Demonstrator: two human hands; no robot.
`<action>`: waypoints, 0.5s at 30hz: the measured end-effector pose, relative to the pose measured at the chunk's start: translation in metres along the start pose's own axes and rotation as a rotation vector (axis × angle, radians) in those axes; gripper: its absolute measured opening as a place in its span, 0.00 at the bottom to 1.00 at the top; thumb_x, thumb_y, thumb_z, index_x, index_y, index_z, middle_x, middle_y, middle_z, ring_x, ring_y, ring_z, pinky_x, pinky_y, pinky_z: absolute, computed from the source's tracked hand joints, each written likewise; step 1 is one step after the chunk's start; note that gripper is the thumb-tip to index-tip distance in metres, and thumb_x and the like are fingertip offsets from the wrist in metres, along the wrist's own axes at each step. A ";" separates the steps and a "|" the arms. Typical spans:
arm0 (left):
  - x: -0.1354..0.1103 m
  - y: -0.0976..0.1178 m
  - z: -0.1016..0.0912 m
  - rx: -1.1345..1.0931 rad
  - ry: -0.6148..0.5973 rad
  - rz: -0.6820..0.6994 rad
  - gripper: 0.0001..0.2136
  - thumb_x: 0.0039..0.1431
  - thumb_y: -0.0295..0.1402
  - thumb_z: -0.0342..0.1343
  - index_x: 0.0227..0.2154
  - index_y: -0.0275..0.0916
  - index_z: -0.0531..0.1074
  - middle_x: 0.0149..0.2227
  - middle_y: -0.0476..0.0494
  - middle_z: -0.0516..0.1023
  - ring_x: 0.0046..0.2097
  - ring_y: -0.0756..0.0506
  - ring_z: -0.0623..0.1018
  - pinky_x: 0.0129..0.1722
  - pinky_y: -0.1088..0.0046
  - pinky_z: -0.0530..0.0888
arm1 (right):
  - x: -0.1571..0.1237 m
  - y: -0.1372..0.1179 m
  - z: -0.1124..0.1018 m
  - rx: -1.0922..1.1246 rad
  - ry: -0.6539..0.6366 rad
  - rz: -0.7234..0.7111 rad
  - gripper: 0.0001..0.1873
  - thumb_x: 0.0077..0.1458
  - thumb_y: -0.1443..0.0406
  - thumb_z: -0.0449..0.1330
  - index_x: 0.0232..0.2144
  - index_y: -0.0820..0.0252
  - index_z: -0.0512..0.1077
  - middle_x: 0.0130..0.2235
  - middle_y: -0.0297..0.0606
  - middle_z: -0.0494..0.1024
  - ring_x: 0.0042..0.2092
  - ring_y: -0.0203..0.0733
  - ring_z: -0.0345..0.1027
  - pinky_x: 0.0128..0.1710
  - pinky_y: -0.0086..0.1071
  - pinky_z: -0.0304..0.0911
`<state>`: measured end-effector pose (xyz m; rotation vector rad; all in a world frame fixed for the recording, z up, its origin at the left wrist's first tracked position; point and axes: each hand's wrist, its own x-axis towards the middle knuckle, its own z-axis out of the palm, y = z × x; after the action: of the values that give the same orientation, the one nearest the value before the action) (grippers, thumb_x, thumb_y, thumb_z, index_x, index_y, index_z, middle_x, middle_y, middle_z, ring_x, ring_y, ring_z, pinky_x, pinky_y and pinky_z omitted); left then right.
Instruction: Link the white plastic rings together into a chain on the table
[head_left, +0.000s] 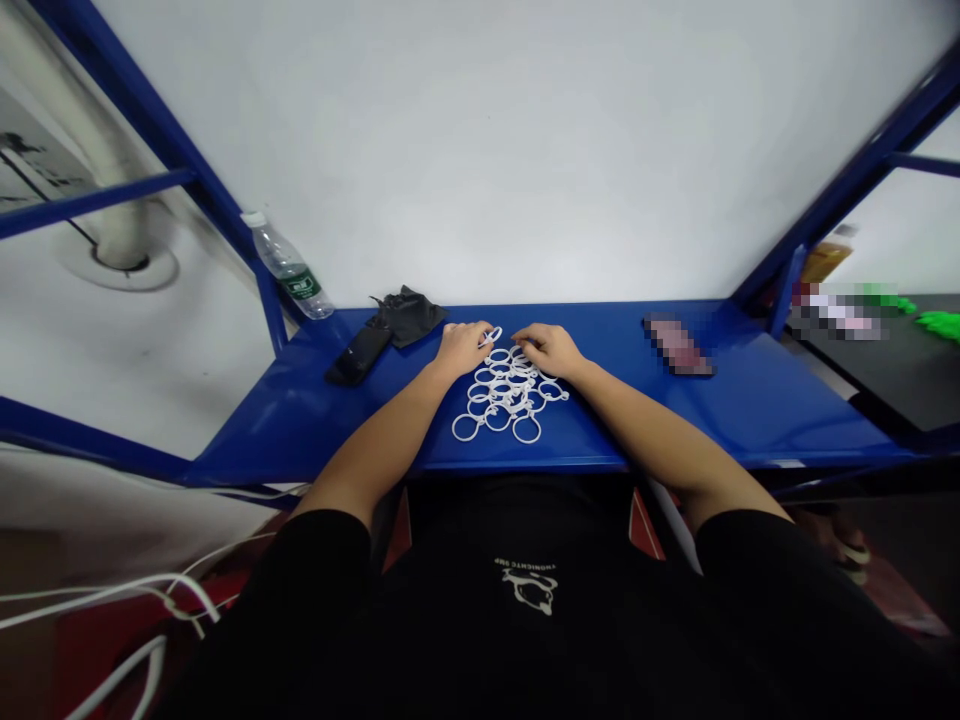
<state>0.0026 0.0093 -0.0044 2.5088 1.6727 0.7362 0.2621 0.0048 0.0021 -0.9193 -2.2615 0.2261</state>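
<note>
A linked mesh of white plastic rings (506,397) lies flat in the middle of the blue metal bench top (720,400). My left hand (461,347) sits at the mesh's far left edge, with its fingertips at a small white ring (492,336). Whether those fingers grip that ring, I cannot tell. My right hand (546,350) rests at the upper right of the mesh, fingers curled down onto the rings. Part of the mesh is hidden under my fingers.
On the bench lie a black smartphone (358,354), crumpled black fabric (405,316) and a pixelated flat object (679,346). A plastic water bottle (289,268) leans at the back left. Blue steel frame bars (172,160) flank the bench, before a white wall (480,130).
</note>
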 end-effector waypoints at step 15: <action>-0.013 0.030 -0.012 -0.115 0.150 0.219 0.03 0.73 0.31 0.63 0.42 0.44 0.81 0.40 0.44 0.86 0.46 0.38 0.84 0.62 0.51 0.71 | -0.002 -0.013 -0.004 -0.051 -0.002 -0.075 0.25 0.72 0.61 0.59 0.66 0.56 0.79 0.53 0.46 0.90 0.41 0.46 0.81 0.46 0.38 0.75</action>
<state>0.0197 -0.0179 0.0105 2.6396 1.3613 1.0309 0.2587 -0.0063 0.0086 -0.8581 -2.3081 0.1363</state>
